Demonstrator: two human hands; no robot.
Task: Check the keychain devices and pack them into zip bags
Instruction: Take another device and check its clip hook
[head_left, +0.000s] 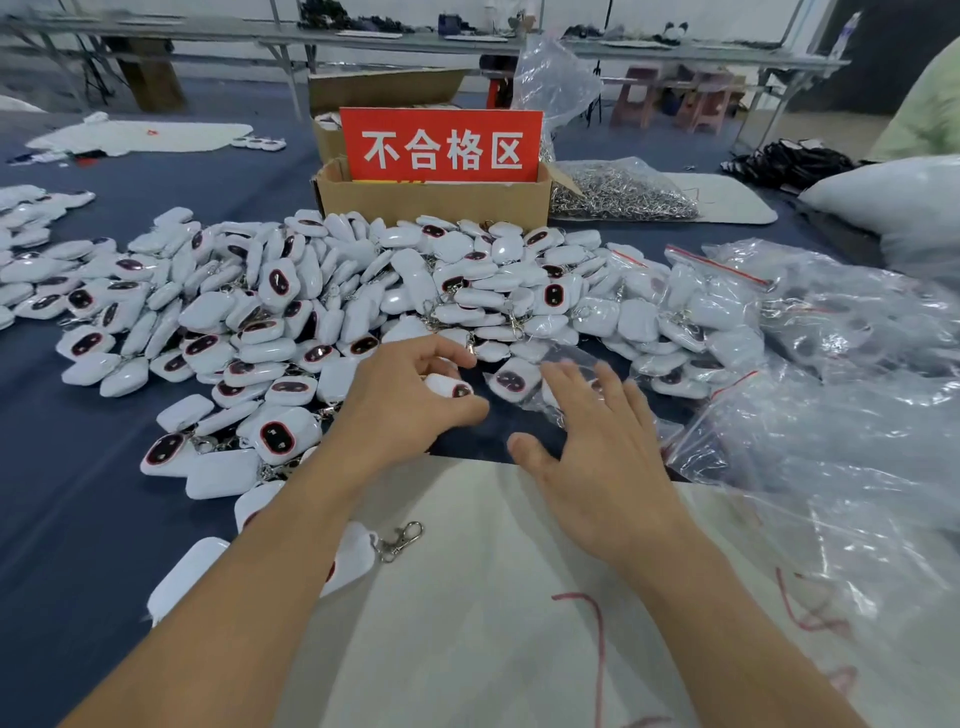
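Head view: left hand (410, 400) pinches a white keychain device (451, 388). Right hand (597, 431), fingers spread apart, touches a filled zip bag (524, 382) at one o'clock of the held device. Device pile (311, 291) lies at eleven o'clock.

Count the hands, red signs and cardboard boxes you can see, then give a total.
2 hands: left hand, right hand
1 red sign
2 cardboard boxes: front cardboard box, rear cardboard box
Total: 5

One wide-angle head view looks forward and down over the counter (104, 519), close above both forearms; its far edge, which seems to bend with the lens, reaches other benches beyond.
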